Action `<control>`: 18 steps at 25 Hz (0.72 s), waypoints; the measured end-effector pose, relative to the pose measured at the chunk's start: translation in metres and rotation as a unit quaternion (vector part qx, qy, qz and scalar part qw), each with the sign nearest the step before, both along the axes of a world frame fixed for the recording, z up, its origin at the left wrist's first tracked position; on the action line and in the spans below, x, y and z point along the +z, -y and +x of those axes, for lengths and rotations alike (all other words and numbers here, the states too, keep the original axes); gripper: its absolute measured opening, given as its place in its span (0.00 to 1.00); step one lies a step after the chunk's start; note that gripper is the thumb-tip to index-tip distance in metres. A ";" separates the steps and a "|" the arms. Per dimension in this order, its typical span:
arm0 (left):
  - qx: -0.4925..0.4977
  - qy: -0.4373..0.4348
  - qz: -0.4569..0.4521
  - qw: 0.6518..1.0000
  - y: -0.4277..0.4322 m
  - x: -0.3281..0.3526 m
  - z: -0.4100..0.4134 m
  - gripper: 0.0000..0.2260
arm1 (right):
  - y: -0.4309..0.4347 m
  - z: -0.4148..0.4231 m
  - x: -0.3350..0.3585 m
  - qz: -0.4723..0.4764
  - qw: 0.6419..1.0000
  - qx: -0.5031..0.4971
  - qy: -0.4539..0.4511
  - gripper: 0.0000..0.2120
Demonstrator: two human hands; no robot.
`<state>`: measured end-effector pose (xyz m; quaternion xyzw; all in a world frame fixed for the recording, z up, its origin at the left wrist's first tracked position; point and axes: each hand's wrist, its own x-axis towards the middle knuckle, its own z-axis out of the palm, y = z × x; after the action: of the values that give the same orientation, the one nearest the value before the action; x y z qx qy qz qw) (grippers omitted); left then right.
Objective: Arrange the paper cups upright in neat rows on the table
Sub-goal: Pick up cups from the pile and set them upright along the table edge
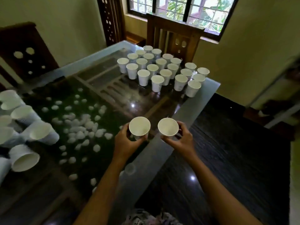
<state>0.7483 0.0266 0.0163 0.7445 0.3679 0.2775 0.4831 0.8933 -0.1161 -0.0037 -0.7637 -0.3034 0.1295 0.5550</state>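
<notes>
Two cups point(139, 127), fingers of left hand point(125, 141) and right hand point(184, 139) curled round one each, could topple the far rows point(162, 70) if lowered carelessly

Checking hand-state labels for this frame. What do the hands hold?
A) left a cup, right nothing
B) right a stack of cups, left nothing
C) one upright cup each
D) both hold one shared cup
C: the left hand holds the left cup and the right hand holds the right cup, each a single cup with its mouth up.
</notes>
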 end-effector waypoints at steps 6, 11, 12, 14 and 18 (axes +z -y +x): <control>-0.044 -0.007 0.001 0.999 0.006 -0.007 0.091 0.30 | 0.023 0.079 -0.002 0.003 0.999 -0.052 -0.003 0.32; -0.051 -0.034 0.023 0.998 -0.012 -0.019 0.173 0.30 | 0.015 0.146 -0.014 -0.008 0.997 -0.073 -0.001 0.32; -0.051 -0.037 0.018 0.998 -0.017 -0.022 0.187 0.30 | 0.012 0.158 -0.016 -0.009 0.997 -0.074 -0.002 0.31; -0.052 -0.032 0.010 0.998 -0.029 -0.027 0.217 0.29 | 0.002 0.183 -0.018 -0.018 0.997 -0.079 -0.002 0.32; -0.045 -0.044 0.002 0.998 -0.055 -0.033 0.271 0.29 | -0.020 0.225 -0.026 -0.036 0.995 -0.088 -0.023 0.33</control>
<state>1.0191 0.0814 -0.0168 0.7727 0.3548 0.2229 0.4769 1.1179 -0.0958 -0.0297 -0.8035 -0.2174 0.1084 0.5435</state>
